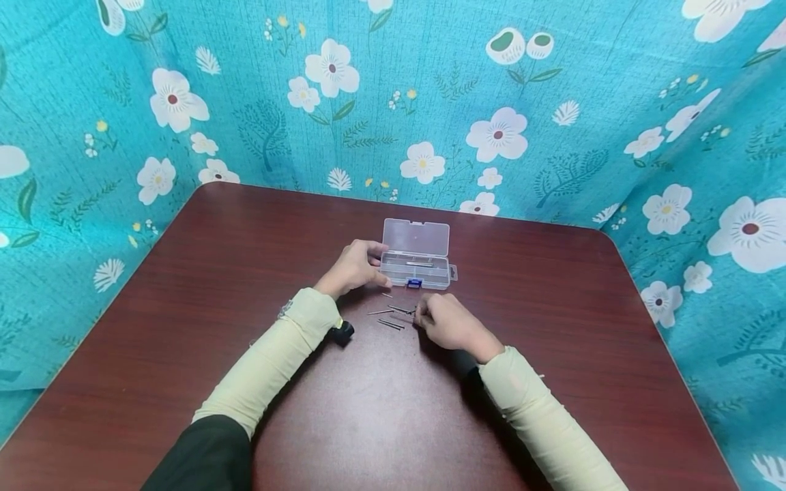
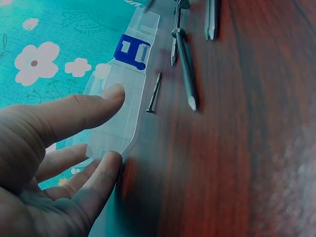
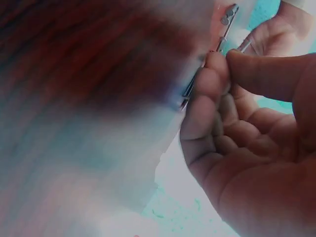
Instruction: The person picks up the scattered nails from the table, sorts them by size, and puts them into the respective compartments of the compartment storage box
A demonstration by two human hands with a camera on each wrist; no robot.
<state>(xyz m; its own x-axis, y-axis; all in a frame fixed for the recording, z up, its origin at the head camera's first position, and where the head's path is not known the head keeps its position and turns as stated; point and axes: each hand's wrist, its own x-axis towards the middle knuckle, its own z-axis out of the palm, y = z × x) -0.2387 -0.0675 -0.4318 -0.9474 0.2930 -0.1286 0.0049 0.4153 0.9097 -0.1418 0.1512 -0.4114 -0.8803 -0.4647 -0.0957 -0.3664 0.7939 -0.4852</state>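
Observation:
A clear plastic box (image 1: pixel 434 281) with a blue latch (image 2: pixel 133 52) stands on the table, its lid (image 1: pixel 416 237) raised. My left hand (image 1: pixel 353 267) holds the box's left end, thumb along the front and fingers at the end. Inside lies at least one nail (image 1: pixel 420 264). In front of the box, my right hand (image 1: pixel 451 324) pinches a thin nail (image 3: pixel 244 45) between thumb and forefinger; the fingers partly hide it. Several loose nails (image 1: pixel 390 324) lie left of that hand. A smaller nail (image 2: pixel 155 94) lies close to the box front.
The dark red-brown table (image 1: pixel 295 232) reaches back to a blue floral curtain (image 1: pixel 368 136), which also hangs at both sides. A small black device (image 1: pixel 342 333) sits at my left wrist.

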